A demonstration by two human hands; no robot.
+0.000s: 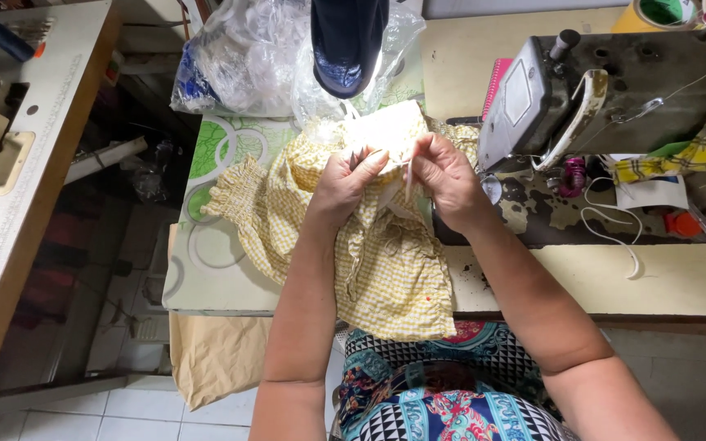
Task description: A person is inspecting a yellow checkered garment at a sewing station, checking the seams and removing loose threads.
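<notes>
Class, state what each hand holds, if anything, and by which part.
Both the left hand and the right hand pinch the yellow-and-white checked fabric garment at its upper edge, fingertips close together.

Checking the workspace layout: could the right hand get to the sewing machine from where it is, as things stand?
Probably yes. The right hand sits just beside the sewing machine, with nothing between them, but its fingers are pinching the yellow checked fabric and would have to let go.
</notes>
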